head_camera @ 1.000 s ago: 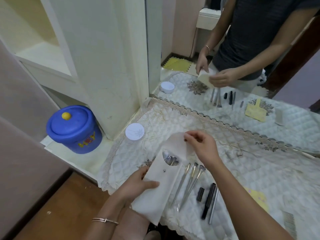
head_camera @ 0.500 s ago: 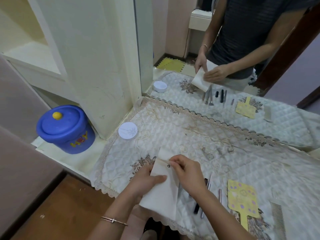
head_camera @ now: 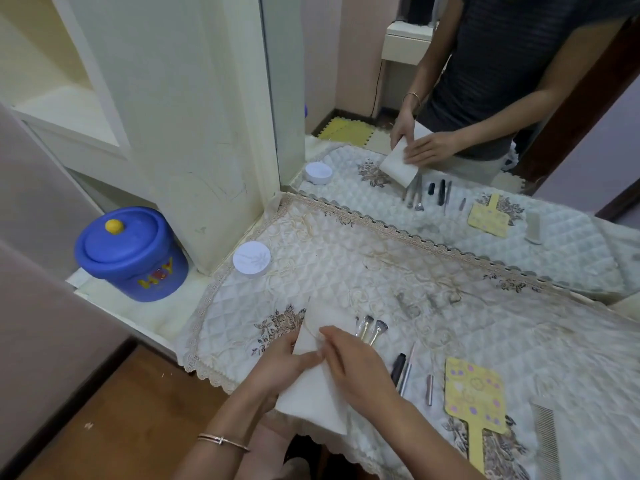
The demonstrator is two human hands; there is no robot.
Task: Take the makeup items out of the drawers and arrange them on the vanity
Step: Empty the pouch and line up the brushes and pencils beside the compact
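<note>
Currently gripping white pouch [head_camera: 318, 368] with left hand [head_camera: 280, 362] and right hand [head_camera: 349, 362], both closed on it; risking sweeping 3 brushes [head_camera: 370, 329] just beside.

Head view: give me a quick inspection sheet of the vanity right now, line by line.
Surface: white quilted cloth with lace trim covers the vanity top; mirror stands behind it.
Job's things: white fabric pouch held at the front edge; silver-handled makeup brushes, black tube and slim pencils, yellow paddle hand mirror, grey comb, white round jar laid out on the cloth.
Clutter: blue lidded tub with yellow knob on the ledge to the left.
Hands: left hand and right hand both grip the pouch.
Cables: one seen only in the mirror reflection.
Surroundings: cream cabinet, wooden floor.
</note>
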